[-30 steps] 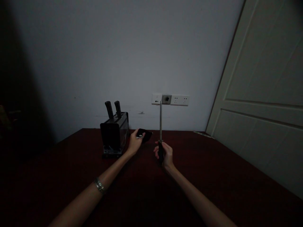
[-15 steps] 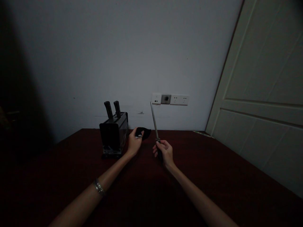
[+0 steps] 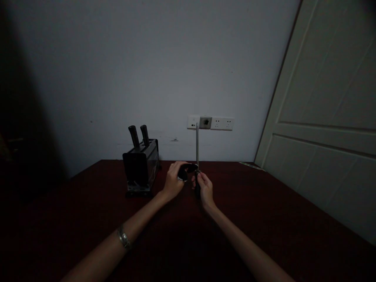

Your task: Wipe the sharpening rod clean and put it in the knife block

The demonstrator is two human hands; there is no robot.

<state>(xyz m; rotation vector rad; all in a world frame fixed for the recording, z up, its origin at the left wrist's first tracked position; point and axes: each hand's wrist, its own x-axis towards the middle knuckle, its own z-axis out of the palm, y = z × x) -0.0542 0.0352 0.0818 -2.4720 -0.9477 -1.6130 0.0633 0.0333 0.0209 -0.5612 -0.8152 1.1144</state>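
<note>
Upright in my right hand (image 3: 206,190) is a sharpening steel (image 3: 197,145), a thin grey rod with a black handle. My fingers are closed around that handle. My left hand (image 3: 173,178) is closed on a black cloth (image 3: 183,172) with a small pale patch. The cloth reaches to the base of the rod, just above the handle; whether it touches the metal I cannot tell. To the left stands a dark knife block (image 3: 136,170) with two black-handled tools (image 3: 139,136) in its top slots.
The dark red-brown table (image 3: 235,219) reaches back to a pale wall. Several sockets (image 3: 222,123) are set in the wall behind the rod. A panelled white door (image 3: 326,156) is on the right, and a flat strip (image 3: 252,166) lies at the table's back edge.
My left hand has moved right with the cloth, up to the base of the rod. The sharpening steel has swung from leaning left to nearly vertical.
</note>
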